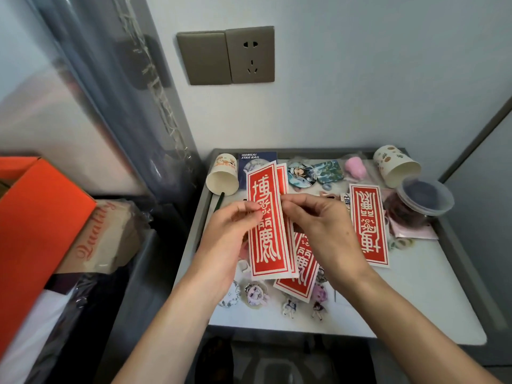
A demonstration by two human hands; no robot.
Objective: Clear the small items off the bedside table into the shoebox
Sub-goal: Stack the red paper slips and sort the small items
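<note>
Both of my hands hold red paper talismans with white characters upright above the bedside table. My left hand pinches the left edge of the front slip. My right hand pinches the right edge, with a second slip just behind. Another red talisman lies on the table beneath them, and one more lies to the right. The orange shoebox stands at the far left, its inside hidden.
Two tipped paper cups, a round badge, cards, a pink toy, a lidded plastic tub and small figurine charms crowd the table. A wall socket is above. A bagged box sits beside the shoebox.
</note>
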